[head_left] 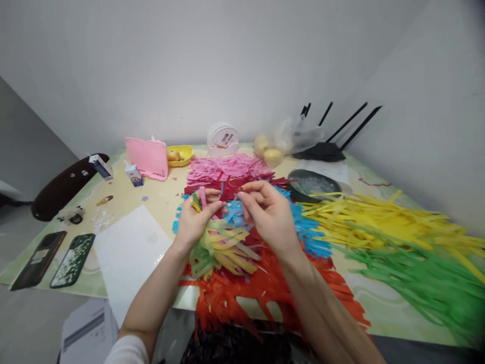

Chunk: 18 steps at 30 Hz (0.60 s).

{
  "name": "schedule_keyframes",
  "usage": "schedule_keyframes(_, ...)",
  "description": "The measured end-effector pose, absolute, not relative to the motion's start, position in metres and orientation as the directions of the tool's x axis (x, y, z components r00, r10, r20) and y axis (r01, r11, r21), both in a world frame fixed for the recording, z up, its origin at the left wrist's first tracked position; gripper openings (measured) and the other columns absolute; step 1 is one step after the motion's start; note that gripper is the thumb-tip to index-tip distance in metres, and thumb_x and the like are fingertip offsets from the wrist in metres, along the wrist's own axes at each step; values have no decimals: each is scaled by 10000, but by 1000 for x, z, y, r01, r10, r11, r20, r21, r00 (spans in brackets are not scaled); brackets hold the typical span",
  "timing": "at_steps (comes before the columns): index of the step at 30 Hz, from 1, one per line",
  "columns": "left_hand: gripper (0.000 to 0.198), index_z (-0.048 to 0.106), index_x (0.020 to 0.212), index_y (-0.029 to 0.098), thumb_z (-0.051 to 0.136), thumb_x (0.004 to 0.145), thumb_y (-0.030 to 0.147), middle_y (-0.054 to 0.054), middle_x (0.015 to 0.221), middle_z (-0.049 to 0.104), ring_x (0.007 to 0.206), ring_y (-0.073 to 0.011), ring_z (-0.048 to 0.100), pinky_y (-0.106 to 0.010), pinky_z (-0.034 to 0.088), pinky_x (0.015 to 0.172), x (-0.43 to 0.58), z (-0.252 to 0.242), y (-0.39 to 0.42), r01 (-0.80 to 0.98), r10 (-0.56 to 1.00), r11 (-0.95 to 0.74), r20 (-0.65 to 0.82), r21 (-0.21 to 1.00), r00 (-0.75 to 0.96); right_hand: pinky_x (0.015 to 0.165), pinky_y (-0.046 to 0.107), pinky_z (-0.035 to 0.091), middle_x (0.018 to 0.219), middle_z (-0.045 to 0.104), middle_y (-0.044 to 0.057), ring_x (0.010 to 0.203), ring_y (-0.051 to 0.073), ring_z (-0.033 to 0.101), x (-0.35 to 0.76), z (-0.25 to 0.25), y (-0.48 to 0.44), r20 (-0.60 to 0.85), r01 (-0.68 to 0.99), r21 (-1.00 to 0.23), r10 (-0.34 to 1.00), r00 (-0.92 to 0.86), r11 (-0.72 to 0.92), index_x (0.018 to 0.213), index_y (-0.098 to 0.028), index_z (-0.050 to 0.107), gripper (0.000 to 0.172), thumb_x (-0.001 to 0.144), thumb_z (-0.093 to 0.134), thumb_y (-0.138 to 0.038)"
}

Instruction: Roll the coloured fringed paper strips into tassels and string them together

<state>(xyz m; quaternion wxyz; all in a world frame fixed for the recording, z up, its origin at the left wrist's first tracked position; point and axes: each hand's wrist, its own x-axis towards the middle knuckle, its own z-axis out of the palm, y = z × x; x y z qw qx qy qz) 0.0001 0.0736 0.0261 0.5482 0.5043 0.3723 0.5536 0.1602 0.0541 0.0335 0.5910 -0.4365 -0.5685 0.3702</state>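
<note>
My left hand (193,220) is closed around a tassel of paper strips (227,247) in pale yellow, green and pink. The tassel's loose ends hang below the fingers, while short folded ends stick up above the thumb. Close by on the right, my right hand (271,217) is in a pinch; whatever is between its fingertips is too small to make out. Beneath both hands lie fringed paper strips: pink (229,167), dark red (217,188), blue (314,237) and orange-red (223,296).
Yellow strips (394,222) and green strips (420,275) spread on the right, near a dark bowl (314,184) and a router (322,151). Leftward are a white sheet (131,247), two phones (73,260), drink cartons (134,174), a pink tablet case (147,156) and a yellow fruit bowl (185,155).
</note>
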Motion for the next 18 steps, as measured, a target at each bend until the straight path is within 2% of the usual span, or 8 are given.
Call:
schedule_keyframes(6,400,711,994,137,820,700,386,-74,825,773,702,-197,733,-278,582,650,-2,26,75,-223,986,-106,132,969,106,448,226,231,495,355,-95,451,77,299,161,30,38,268,141,-952,962,-51,273,828,-192,571,264,893,601,-445)
schedule_keyframes(13,443,694,1032,134,816,701,401,-82,841,776,679,-190,730,-272,578,626,-2,23,74,-244,985,-72,107,967,132,448,226,235,500,357,-93,453,79,308,159,30,40,263,132,-955,964,-37,266,820,-194,557,246,893,590,-428)
schedule_keyframes(18,352,692,908,140,822,684,379,-41,760,755,632,-178,717,-279,578,628,0,25,72,-201,981,-103,133,974,142,433,214,243,496,415,-95,440,73,334,159,30,42,241,106,-964,969,-47,245,859,-191,553,248,884,606,-432)
